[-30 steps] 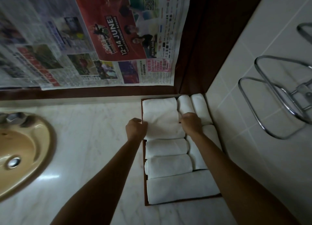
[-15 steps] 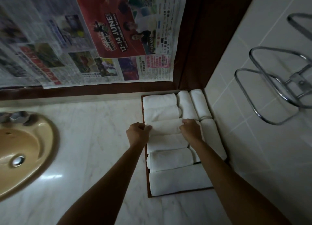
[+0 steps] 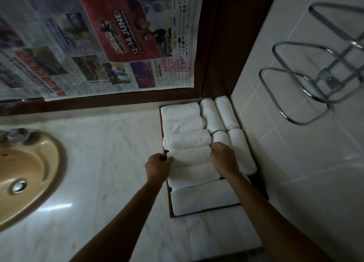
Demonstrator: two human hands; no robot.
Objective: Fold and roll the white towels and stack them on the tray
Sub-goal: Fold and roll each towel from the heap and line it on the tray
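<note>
Head view looks down on a rolled white towel (image 3: 190,155) lying crosswise in the left column of a dark wooden tray (image 3: 171,206), roughly midway along it. The left hand (image 3: 157,166) holds the roll's left end with fingers curled round it, thumb toward the cloth; the right hand (image 3: 224,159) rests on the right end with fingers bent down over the roll, though whether they pinch the fabric cannot be told. Farther along the same column lie more rolled towels (image 3: 185,122), touching one another, and nearer lie another roll and a flat folded towel (image 3: 204,199) at the tray's near edge. To the right, four rolls (image 3: 226,112) lie lengthwise in two pairs, packed against the crosswise ones. The tray sits on a pale marble counter (image 3: 110,163), pushed into the far right corner beside a white tiled wall (image 3: 295,163) that carries chrome wire racks (image 3: 307,84). On the counter's left is a tan oval sink (image 3: 23,175) with a metal drain. Sheets of newspaper (image 3: 98,41) cover the far wall above a dark wooden ledge.
</note>
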